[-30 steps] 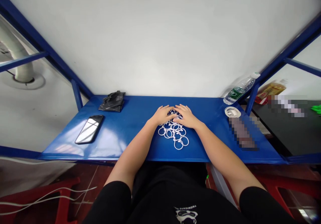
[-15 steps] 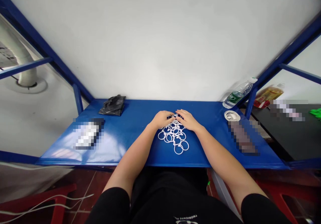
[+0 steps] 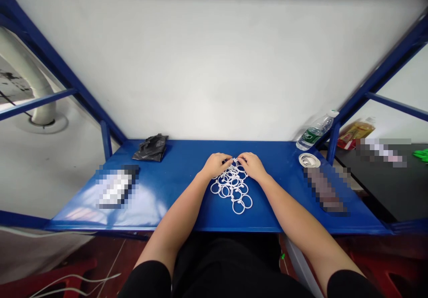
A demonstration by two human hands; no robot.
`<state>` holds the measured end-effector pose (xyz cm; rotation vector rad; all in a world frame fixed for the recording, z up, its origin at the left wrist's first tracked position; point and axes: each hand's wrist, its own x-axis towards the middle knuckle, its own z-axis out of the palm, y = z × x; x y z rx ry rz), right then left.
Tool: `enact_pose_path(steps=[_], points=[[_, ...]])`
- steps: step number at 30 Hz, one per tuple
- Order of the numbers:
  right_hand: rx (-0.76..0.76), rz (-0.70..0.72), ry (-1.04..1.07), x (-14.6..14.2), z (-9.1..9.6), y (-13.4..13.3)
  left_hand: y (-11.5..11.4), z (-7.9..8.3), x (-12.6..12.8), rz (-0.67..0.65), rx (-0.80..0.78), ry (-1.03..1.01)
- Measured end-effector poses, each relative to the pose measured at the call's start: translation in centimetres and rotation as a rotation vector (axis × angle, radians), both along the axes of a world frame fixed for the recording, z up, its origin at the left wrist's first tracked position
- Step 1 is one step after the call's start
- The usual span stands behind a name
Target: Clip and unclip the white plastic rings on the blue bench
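The left hand and right hand are pinching the top of the linked white plastic rings (fingertips nearly meeting), neither hand releasing.

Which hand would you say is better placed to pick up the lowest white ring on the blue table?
Probably the right hand: the lowest white ring lies slightly closer beneath it, while the left hand sits farther off.

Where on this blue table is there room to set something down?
Blue tabletop shows bare between the crumpled black plastic bag and the left hand, and between the right hand and the blurred long object. It is crowded at the white plastic rings under both hands.
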<state>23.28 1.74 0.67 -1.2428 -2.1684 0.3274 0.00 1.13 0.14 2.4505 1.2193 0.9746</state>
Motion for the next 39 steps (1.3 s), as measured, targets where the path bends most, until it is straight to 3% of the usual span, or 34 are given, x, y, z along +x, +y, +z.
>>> enact_pose_path(steps=[5,10,25,39], points=[[-0.009,-0.063,0.294,-0.6,0.5,-0.8,0.1,-0.1,0.4,0.006,0.153,-0.071],[-0.097,0.015,0.449,-1.2,0.5,-1.6,-0.4,0.7,1.1,-0.012,0.202,-0.044],[-0.039,0.046,0.32,-1.0,0.3,-1.7,-0.8,1.3,1.1,0.014,0.325,0.114],[-0.002,-0.022,0.257,-1.3,1.5,-2.0,-0.9,1.3,1.4,-0.025,0.262,0.147]])
